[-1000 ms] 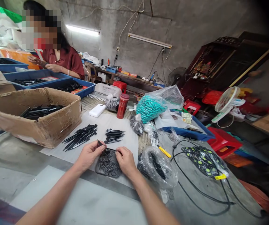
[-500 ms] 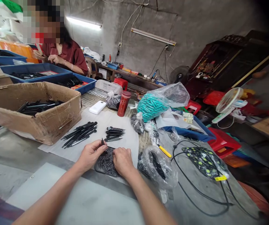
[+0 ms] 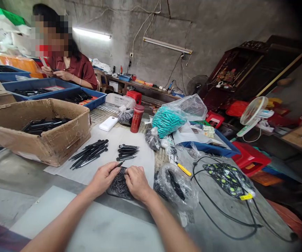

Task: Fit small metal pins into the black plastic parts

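tray (image 3: 119, 187): mostly hidden under both hands, rim only partly seen
small parts in tray: too small to tell what they are
left hand (image 3: 103, 178): pinches thin black piece, tip only shows
right hand (image 3: 136, 182): fingertips hidden, grip unclear
forearms: cut off by bottom edge
box (image 3: 48, 143): left end cut off
co-worker's face: blurred
bag (image 3: 177, 187): contents unclear through plastic

A small assembly workshop: bare concrete wall (image 3: 214, 21) with exposed wiring and tube lights (image 3: 91, 33); a long work surface (image 3: 14, 182) carrying a cardboard box (image 3: 48, 140) of black pen parts, blue trays (image 3: 88, 101), bagged components (image 3: 166, 120); a co-worker (image 3: 72, 66) seated further along.
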Motion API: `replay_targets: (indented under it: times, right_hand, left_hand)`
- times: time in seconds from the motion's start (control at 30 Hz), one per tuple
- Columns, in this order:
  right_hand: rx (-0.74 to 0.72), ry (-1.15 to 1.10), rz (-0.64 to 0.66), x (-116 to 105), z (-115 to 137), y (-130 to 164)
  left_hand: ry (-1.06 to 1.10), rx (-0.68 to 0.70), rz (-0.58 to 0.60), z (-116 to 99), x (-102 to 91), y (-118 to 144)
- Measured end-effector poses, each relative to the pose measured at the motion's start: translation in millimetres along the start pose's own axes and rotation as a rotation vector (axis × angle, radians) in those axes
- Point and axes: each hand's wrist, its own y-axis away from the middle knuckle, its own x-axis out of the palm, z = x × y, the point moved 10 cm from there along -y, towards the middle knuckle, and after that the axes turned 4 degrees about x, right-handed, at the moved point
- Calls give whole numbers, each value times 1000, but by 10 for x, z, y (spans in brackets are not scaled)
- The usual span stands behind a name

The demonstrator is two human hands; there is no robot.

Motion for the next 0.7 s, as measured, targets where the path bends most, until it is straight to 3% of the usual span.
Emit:
replay_targets:
  times: [0.3,0.7]
  right_hand:
    - [-73,-184,-74,-111,98,30]
    - [53,-436,-135,-200,8,23]
  left_hand:
    - [-32,-10,144,-39,151,22]
    - [311,-105,73,88,182,6]
